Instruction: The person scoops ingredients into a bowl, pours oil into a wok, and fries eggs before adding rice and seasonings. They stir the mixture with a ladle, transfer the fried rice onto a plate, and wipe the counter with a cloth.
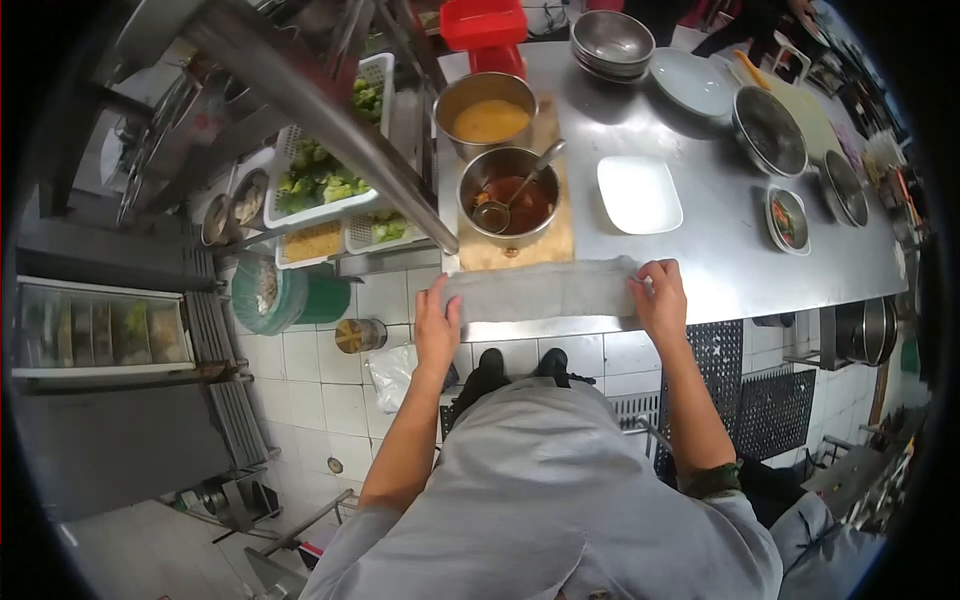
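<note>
a long folded strip of grey cloth (545, 291) lies flat along the near edge of a shiny steel worktable (720, 230), and with it as the clock's centre the rest falls around it. the bare left hand (438, 328) is at nine o'clock, thumb and fingers slightly apart at that end of the cloth; whether they grip the fabric i cannot tell. the bare right hand (661, 300) is at three o'clock, thumb and fingertips pinching the other end.

just beside the cloth, at between eleven and twelve, a round steel pot (500, 163) of reddish-brown liquid stands on a pale wooden board (566, 235), a long-handled metal ladle (545, 157) resting in it. past that pot, in about the same direction, is a second steel pot (487, 90) of yellow liquid. a white rounded-square dish (640, 195) sits between one and two, with a large white round plate (692, 82) farther off at one. stacked steel bowls (612, 40) are near half past twelve. at ten, off the table, a white plastic basket (383, 100) carries green broccoli (325, 180); at nine, a green plastic bin (325, 300) stands on white floor tiles (300, 355).
</note>
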`<state>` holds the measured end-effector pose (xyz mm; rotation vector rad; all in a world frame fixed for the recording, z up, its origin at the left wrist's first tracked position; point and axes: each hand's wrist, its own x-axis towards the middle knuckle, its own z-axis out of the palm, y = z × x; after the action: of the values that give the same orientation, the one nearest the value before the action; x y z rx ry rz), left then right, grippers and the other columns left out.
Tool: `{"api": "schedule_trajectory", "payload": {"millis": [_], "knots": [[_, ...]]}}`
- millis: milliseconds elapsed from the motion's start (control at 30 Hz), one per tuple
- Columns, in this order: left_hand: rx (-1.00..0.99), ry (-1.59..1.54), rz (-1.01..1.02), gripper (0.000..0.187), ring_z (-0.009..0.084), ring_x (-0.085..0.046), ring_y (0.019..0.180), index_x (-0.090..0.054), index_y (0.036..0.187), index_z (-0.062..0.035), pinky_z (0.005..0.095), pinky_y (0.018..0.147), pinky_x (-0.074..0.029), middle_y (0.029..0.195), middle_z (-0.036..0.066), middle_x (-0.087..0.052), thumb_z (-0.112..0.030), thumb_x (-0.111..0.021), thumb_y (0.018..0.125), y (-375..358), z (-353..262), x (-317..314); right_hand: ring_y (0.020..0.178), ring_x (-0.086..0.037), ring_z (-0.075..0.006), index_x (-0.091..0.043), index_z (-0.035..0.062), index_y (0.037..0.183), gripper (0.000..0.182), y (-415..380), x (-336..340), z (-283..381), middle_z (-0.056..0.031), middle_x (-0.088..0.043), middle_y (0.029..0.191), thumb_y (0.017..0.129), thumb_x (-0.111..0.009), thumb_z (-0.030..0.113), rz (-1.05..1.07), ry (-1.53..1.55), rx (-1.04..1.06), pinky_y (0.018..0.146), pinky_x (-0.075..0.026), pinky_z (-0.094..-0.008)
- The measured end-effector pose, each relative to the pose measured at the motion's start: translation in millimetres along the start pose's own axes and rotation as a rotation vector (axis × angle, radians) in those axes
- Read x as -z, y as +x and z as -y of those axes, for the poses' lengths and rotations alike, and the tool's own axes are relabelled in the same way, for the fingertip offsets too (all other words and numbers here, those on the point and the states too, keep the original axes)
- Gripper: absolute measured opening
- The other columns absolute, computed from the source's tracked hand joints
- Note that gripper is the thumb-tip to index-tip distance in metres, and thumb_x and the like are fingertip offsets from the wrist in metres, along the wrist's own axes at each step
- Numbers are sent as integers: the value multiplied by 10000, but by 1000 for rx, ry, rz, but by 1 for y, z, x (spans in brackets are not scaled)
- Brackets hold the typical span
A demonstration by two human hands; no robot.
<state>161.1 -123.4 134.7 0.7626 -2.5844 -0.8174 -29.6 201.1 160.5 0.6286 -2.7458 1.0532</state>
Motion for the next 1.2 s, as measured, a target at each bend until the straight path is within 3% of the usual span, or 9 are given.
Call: {"api": "schedule_trajectory", "payload": {"millis": [67,267,500,600,767,867,933,1100,1200], "knots": [[3,-23,29,509,425,-563,1139,-461,1398,-52,447,959,-473,1241,216,-565,-162,-638,934,-2,-4,-2,776,-600,-359,-571,39,945,161,8,4,3,-166,-604,915,855,-700,75,-104,38,294,673,-500,-444],[-23,-119,-95,461,408,-564,1184,-490,1356,12,401,1014,-448,1283,252,-574,-177,-616,955,-4,5,-11,729,-622,-452,-471,52,1082,177,9,-36,-8,-235,-646,800,1014,-514,210,58,142,-224,666,-478,-513],[217,-87,-31,471,461,-581,1122,-540,1242,79,472,959,-461,1203,314,-603,-275,-617,941,-7,24,-20,941,-601,-439,-510,17,1127,312,-5,-49,4,-252,-594,1046,912,-631,209,-147,-132,-180,779,-509,-505],[348,-77,30,503,479,-586,1073,-557,1186,92,492,928,-465,1133,321,-618,-344,-604,941,-2,21,-10,1010,-561,-438,-540,-16,1167,445,-3,-42,13,-245,-535,1141,855,-699,258,85,-236,-284,816,-507,-503],[211,34,-133,435,491,-601,955,-568,1066,59,547,859,-464,964,313,-631,-363,-558,961,5,23,-33,924,-601,-451,-589,-60,1105,495,0,-36,9,-283,-618,967,884,-684,373,189,-143,-179,817,-496,-520],[204,88,-117,412,505,-606,911,-573,1075,31,570,819,-468,942,308,-635,-367,-529,977,-1,4,-32,834,-623,-464,-569,-78,1143,547,0,-19,35,-301,-629,881,935,-633,423,234,144,-544,801,-492,-522],[215,115,-69,373,517,-612,868,-580,1089,-9,591,775,-469,910,294,-647,-361,-504,991,6,-18,-29,796,-618,-488,-554,-82,1112,547,-19,-80,-3,-313,-620,824,972,-585,446,-162,40,-349,780,-492,-511],[44,-240,-277,321,472,-636,793,-631,1010,27,467,694,-510,836,271,-662,-288,-598,965,16,-17,43,760,-598,-342,-533,-60,1017,340,-13,-25,-20,-251,-620,866,952,-627,260,-70,517,-477,708,-497,-456],[32,-154,-286,275,471,-606,766,-618,985,22,477,706,-494,812,262,-641,-251,-607,952,17,-24,29,636,-478,-198,-474,12,1007,309,-14,-34,-8,-145,-533,764,921,-673,233,-178,400,-205,563,-386,-343]]}}
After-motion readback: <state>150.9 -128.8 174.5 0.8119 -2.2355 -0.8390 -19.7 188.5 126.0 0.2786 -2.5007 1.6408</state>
